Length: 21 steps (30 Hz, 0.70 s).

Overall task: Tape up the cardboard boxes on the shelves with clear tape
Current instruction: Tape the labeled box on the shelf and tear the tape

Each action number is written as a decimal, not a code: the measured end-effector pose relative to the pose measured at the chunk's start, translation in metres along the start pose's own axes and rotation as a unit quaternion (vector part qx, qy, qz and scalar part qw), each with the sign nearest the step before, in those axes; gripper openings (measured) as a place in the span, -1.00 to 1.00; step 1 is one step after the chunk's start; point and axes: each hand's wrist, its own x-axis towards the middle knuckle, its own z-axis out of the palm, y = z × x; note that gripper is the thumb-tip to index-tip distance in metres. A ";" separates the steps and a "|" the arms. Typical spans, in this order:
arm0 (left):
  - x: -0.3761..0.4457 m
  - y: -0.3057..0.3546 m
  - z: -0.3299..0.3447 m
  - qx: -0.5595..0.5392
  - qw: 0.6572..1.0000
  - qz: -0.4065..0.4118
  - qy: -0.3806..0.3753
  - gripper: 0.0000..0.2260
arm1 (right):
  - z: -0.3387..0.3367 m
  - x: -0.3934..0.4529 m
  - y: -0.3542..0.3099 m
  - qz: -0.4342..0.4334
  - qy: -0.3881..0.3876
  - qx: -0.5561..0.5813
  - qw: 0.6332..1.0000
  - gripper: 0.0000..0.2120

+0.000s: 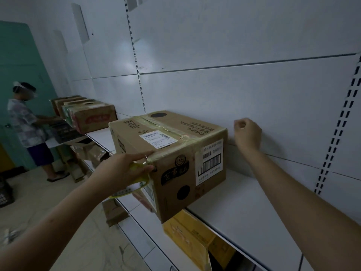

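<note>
Two bare arms reach out from us toward a long white shelf [244,208] fixed to a pale panelled wall [234,85]. On that shelf, in the middle of our view, sits a brown cardboard box [170,159], its near corner jutting over the shelf's front edge. Clear tape runs along its top seam and down over the near top edge; white barcode labels sit on its top and right-hand side.

Farther left along the shelf stands a row of other cardboard boxes [86,114], and beside them another person [29,130] stands at the shelving. Below our shelf a yellow box [193,235] shows on the lower level.

Our left hand [125,171] is at the box's near left corner, fingers curled round a roll of clear tape [134,184] with a yellow-green core, thumb pressing on the taped top edge. The roll hangs just under the hand, against the box's left face.

Our right hand [247,133] is beyond the box's right end, apart from it, clenched into a loose fist near the wall, holding nothing we can see.
</note>
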 end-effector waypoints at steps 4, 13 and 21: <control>0.005 0.008 0.008 -0.012 0.999 0.001 0.038 -0.55 | 0.051 -0.058 -0.038 -0.048 -0.144 -0.031 0.988 -0.45; 0.004 -0.003 0.013 -0.094 0.995 0.021 0.030 -0.55 | 0.084 -0.151 -0.053 -0.241 -0.060 -0.046 0.968 -0.39; 0.017 0.006 0.016 -0.176 0.984 0.035 0.025 -0.65 | 0.080 -0.095 -0.016 -0.105 -0.096 0.099 0.985 -0.29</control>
